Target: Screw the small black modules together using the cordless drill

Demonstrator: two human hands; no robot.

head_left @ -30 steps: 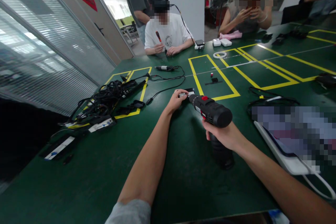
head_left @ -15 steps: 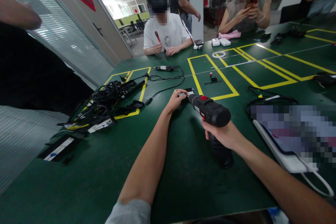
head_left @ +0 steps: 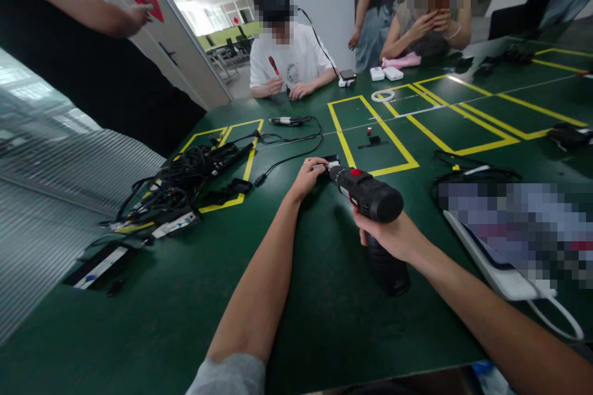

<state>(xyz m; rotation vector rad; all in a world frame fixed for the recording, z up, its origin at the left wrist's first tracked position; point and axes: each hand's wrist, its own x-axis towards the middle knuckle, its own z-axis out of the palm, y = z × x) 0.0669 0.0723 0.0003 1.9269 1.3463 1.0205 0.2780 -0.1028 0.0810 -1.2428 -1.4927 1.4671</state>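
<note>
My right hand (head_left: 386, 234) is wrapped round the grip of a black cordless drill (head_left: 370, 194) with red details. The drill's chuck points forward and left, and its tip meets a small black-and-white piece (head_left: 332, 162) on the green table. My left hand (head_left: 309, 178) is closed on the near left side of that piece, its fingers by the drill tip. The piece's kind is hard to make out, since hand and drill cover much of it.
At left lies a heap of black cables (head_left: 192, 173) and adapters. A white tablet-like device (head_left: 495, 265) is at right. Yellow tape (head_left: 393, 168) marks rectangles on the table (head_left: 222, 321). Across sits a person (head_left: 290, 58) with a screwdriver (head_left: 273, 65); others stand or sit around.
My hands and the drill keep nearly the same pose. At left a standing person has moved rightward, arm reaching out; another at the back has walked to the right. The view shifted slightly.
</note>
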